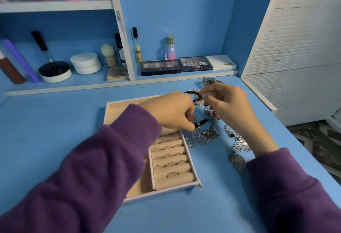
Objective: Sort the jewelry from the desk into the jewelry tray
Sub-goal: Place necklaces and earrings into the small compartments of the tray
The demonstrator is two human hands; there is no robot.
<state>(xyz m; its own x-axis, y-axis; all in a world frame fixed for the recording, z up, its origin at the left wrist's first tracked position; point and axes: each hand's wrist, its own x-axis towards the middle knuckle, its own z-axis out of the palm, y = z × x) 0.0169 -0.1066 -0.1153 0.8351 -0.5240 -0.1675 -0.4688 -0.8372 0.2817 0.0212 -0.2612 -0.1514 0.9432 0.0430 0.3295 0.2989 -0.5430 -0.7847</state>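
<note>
A beige jewelry tray lies on the blue desk; several thin rings sit in its padded ring rolls. A black beaded piece with pearls is stretched above the tray's right edge. My left hand pinches its lower black end near the tray. My right hand pinches its upper end. A tangled heap of silver jewelry lies right of the tray, with leaf-shaped silver earrings nearer me and a silver watch behind my right hand.
Makeup palettes, a white box, perfume bottles and jars stand in the shelf alcoves behind the desk. A white slatted panel bounds the right side, where the desk edge drops to the floor.
</note>
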